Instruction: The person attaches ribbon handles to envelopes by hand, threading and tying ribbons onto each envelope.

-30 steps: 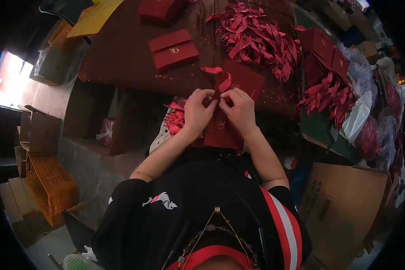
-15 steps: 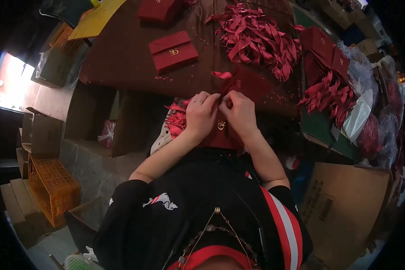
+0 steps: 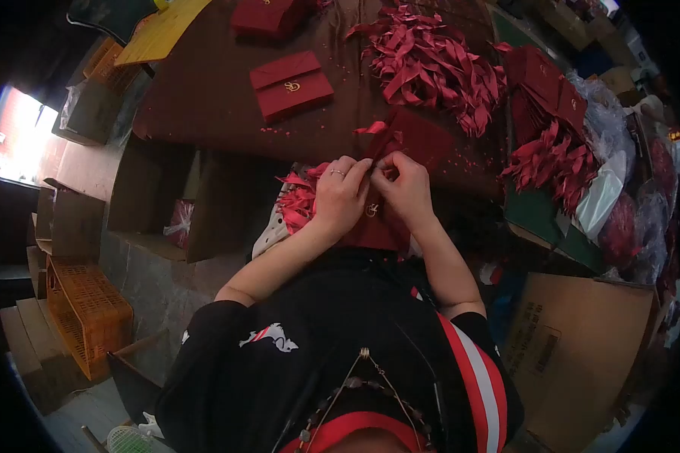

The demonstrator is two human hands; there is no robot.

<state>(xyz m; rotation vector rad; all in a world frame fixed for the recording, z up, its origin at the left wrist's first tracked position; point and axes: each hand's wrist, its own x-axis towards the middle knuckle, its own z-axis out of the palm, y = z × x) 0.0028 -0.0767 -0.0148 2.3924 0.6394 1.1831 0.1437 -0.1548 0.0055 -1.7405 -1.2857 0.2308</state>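
A dark red paper bag [image 3: 375, 231] with a gold logo lies in front of my body, its upper part reaching over the table edge. My left hand [image 3: 340, 195], with a ring on one finger, is closed on the bag's edge. Pinched beside it, my right hand [image 3: 405, 190] grips the same edge, fingertips almost touching the left ones. What lies between the fingertips is too small to make out. A red ribbon [image 3: 372, 128] sticks out just beyond the hands. More red ribbons [image 3: 298, 202] lie in my lap, left of the bag.
On the brown-covered table [image 3: 196, 106] stands a finished-looking red bag [image 3: 292, 87], with other red bags [image 3: 268, 18] behind. A ribbon pile [image 3: 431, 64] lies at the back. To the right are stacked red bags [image 3: 540, 83] and a cardboard box [image 3: 582, 347]; an orange crate [image 3: 91, 317] stands left.
My hands stay at the bag's edge with only slight finger shifts. My right hand has turned a little, and the bag has barely moved.
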